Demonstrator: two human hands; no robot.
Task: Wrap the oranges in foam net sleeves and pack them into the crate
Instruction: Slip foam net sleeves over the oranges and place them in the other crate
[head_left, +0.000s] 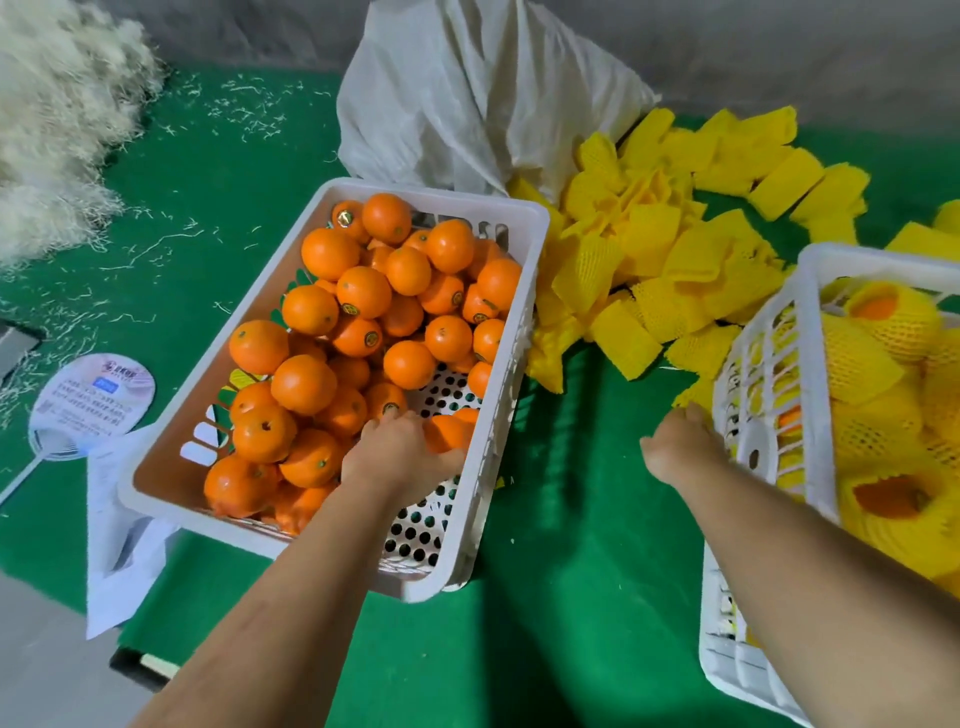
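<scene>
The left hand (400, 452) reaches down into a white plastic crate (524, 312) of bare oranges (363, 291) and curls its fingers over one orange (447, 431) at the near right corner, where the crate's perforated floor shows. This crate sits tilted on the green surface (571, 519), most of its fruit heaped toward its left and far sides. The right hand (680, 447) is stretched toward the edge of a loose heap of yellow foam net sleeves (649, 244) spread over the surface between the two crates; its fingertips meet a sleeve (693, 392) beside the second crate, but whether they pinch it cannot be told, since the fingers are hidden behind the back of the hand. That second white crate (810, 270), at the right, holds oranges already wrapped in yellow sleeves (893, 317). A crumpled white sack (467, 93) lies behind the first crate, a pale heap of shredded filler (57, 114) fills the far left, and a round hand fan (93, 405) rests at the left.
</scene>
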